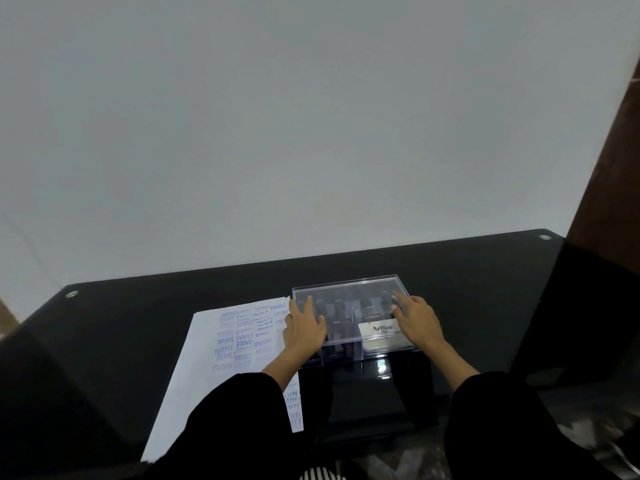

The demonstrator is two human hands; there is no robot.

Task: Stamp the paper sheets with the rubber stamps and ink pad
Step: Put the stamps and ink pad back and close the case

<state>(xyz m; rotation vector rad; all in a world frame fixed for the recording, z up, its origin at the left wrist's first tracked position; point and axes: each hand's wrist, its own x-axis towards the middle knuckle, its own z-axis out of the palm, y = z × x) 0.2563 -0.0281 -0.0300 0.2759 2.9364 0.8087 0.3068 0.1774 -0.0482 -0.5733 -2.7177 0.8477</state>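
- Noted plain grey wall (311, 116) across the upper half, behind the table
- Noted glossy black table (485, 278) below it, with a round metal fitting (71, 294) at the far left corner and another at the far right; dark brown panel (602, 168) standing at the right edge
- Found paper (194, 375) lying flat on the table, left of centre; far part crowded with blue prints reading SAMPLE, FRAGILE, AIR MAIL; near right part hidden under the left sleeve (242, 410)
- Logged right sleeve (502, 410), black like the left, entering from the near edge
- Found clear box (346, 284) on the table just right of the paper, lid on; touching the paper's edge or lying over it, cannot tell which
- Logged left hand (306, 329) laid palm down on the left part of the lid, fingers straight and spread, released, grasping nothing
- Logged right hand (417, 322) laid palm down on the right part of the lid, fingers straight and spread, likewise released, grasping nothing
- Found ink pad (381, 329) inside the box, near-right compartment, under the lid, between the two hands; white label reading Artline
- Found stamps (339, 308) inside the box, dark handles upright, in the far and left compartments, partly hidden under both hands; count unclear through the glare on the lid
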